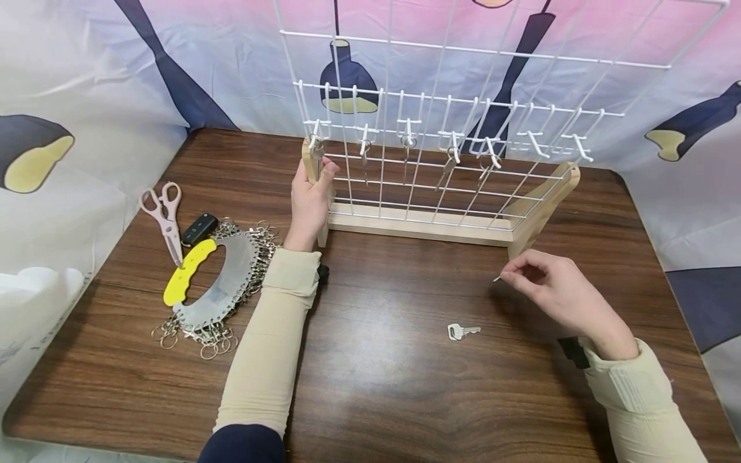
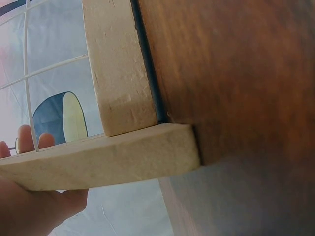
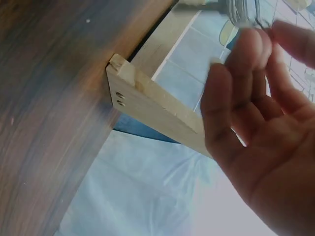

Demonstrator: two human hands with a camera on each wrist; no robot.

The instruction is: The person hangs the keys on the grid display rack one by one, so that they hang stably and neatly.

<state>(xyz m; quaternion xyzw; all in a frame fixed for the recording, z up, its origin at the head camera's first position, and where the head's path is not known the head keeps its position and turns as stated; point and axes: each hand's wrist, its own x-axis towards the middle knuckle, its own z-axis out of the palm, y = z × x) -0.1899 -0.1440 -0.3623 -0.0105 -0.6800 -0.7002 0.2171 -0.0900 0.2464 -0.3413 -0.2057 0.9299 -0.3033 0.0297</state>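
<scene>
My left hand point(image 1: 309, 202) grips the left wooden side post of a white wire grid rack point(image 1: 425, 228). In the left wrist view its thumb and fingers lie on opposite sides of the post point(image 2: 98, 169). My right hand point(image 1: 556, 289), in front of the rack's right foot, pinches a small key point(image 3: 202, 6) between thumb and fingertips; it is blurred and partly cut off in the right wrist view. Another silver key point(image 1: 457, 332) lies flat on the table between my forearms. Several keys hang from the left and middle hooks point(image 1: 408, 138); the two rightmost hooks point(image 1: 579, 148) hold none.
Left of my left forearm lies a curved metal plate point(image 1: 222, 286) with a yellow handle, carrying many small rings. Pink scissors point(image 1: 166, 222) and a black car key fob point(image 1: 199, 229) lie beside it on the brown table point(image 1: 370, 411). Patterned fabric hangs behind.
</scene>
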